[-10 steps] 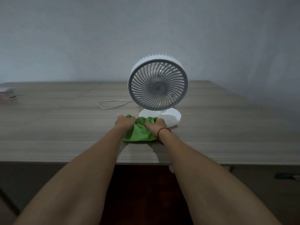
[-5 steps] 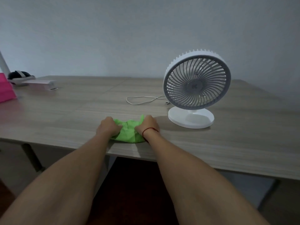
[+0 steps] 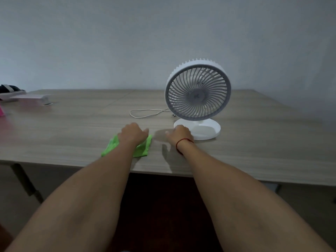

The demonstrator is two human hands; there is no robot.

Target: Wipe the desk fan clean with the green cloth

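Observation:
A white desk fan (image 3: 197, 92) with a grey round grille stands upright on its round base (image 3: 205, 130), right of centre on the wooden desk. The green cloth (image 3: 143, 148) lies flat near the desk's front edge. My left hand (image 3: 132, 133) rests on top of the cloth, fingers curled on it. My right hand (image 3: 179, 133) is off the cloth, at the left rim of the fan's base, holding nothing; whether it touches the base I cannot tell. A red string circles my right wrist.
The fan's white cable (image 3: 145, 113) loops on the desk (image 3: 72, 128) behind my hands. At the far left lie a flat white item (image 3: 34, 96), a dark object (image 3: 9, 88) and a pink thing (image 3: 1, 111). A grey wall rises behind.
My right hand let go of the cloth and moved right to the fan's base. My left hand stays on the cloth, which now lies flatter. The view shifted left.

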